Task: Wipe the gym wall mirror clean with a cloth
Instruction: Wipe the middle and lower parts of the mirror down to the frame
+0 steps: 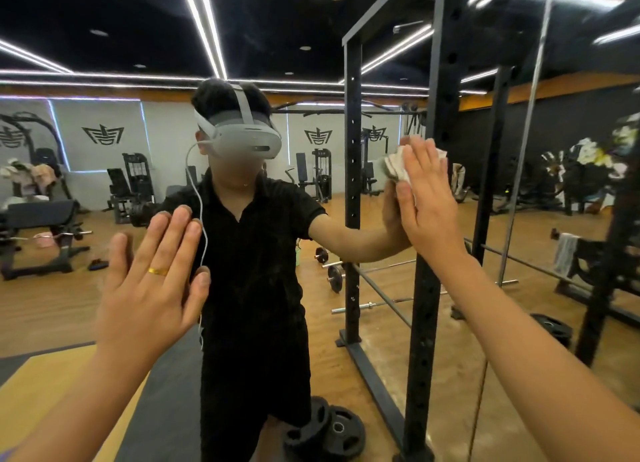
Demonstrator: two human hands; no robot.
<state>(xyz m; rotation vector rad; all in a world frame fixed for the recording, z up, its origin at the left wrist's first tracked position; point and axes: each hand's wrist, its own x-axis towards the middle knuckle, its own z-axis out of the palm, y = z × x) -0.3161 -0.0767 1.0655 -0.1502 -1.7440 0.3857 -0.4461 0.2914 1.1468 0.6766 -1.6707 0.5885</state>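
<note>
My right hand (427,198) presses the cloth (393,167) flat-fingered against the mirror (69,309), just beside the rack upright (424,305). Ungripped, the cloth could slip out. My left hand (152,281), fingers straight, seems to touch the glass and may leave fresh smears.

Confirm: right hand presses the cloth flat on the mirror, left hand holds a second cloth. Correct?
Not quite. The left hand holds no second cloth: it is open, fingers straight, bare but for a gold ring. The right hand does press the cloth flat on the mirror. The head view shows this.
</note>
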